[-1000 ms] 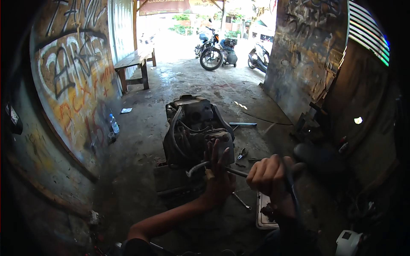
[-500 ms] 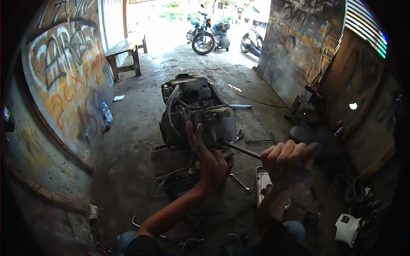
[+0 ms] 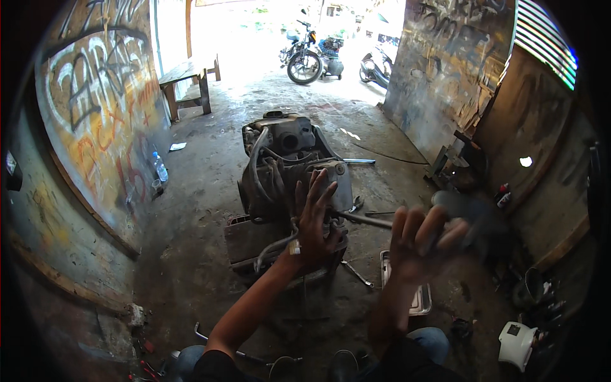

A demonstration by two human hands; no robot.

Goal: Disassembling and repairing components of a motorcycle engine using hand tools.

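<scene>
Facing a dark machine with both hands out in front of you

The machine sits in the middle of the workshop floor, straight ahead of you, with hoses bending along its left side. Your left hand is in front of its near side, fingers spread and pointing away from you; you cannot tell from this angle whether the palm touches it. A grey rod slants from the machine's near right toward your right hand. That hand is raised, blurred, its fingers apart and loosely bent; whether they close on the rod cannot be told. Left of your left wrist, a bent tube curves toward you; your hand hides whether tube and rod are one piece.

To the near right, a metal tray lies partly behind your right forearm, and a spanner lies between your forearms. Farther on, a bright metal bar lies right of the machine. To the left, a clear bottle stands beside a cup near a graffiti-covered wall. At the far left is a wooden bench; in the bright far opening, a motorcycle is parked, with a scooter to its right.
</scene>
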